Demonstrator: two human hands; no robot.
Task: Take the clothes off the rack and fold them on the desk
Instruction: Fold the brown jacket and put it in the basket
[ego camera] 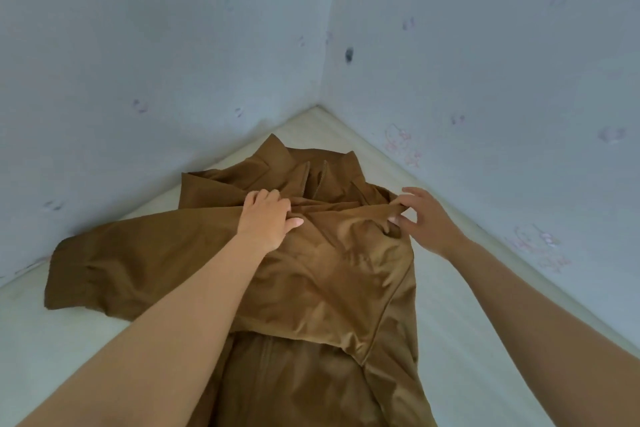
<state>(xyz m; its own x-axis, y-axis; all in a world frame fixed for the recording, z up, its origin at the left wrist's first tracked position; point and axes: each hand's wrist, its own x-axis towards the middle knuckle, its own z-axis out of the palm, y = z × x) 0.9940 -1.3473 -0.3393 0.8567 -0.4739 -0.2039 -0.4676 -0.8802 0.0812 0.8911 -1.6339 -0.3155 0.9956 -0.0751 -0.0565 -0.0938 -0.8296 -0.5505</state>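
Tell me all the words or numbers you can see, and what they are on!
There are no words or numbers that can be read.
brown jacket: no label, brand or number shows on it.
pink scribbles on the right wall: too faint to read; I cannot tell if they are letters or drawings.
dark smudges on the walls: just marks, not writing.

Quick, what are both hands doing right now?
Left hand: fingers curled, gripping the brown jacket.
Right hand: pinching a fold of the jacket.
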